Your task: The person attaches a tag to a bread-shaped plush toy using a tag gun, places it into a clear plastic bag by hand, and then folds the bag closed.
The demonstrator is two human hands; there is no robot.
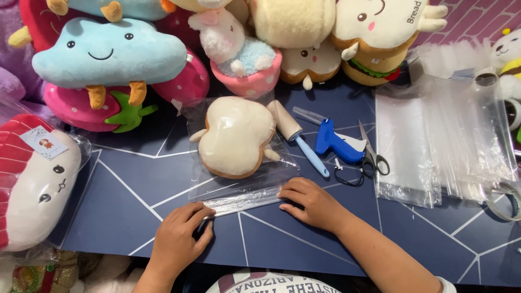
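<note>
Worktop: dark blue with white line pattern; carries everything below.

Plush pile: beyond the clear bag, along the far edge; cloud, strawberries, bread shapes.

Bagged red-and-white plush: well to the left of the clear bag.

Stack of empty clear sleeves: well to the right of the clear bag.

Clear bag: mid-worktop, lying flat, open flap toward the person.

Toast-shaped plush: inside the clear bag, toward its far end.

Left hand: at the flap's left end, fingers curled down, pressing the folded edge; nothing lifted.

Right hand: at the flap's right end, fingers flat on the film, pressing, not clasping.

Lint roller, blue tagging gun, scissors: just right of the clear bag.

Risk, judged: uneven pressure from the two hands could crease or skew the flap, so it seals crooked; trapped air around the plush could push the fold open again.
</note>
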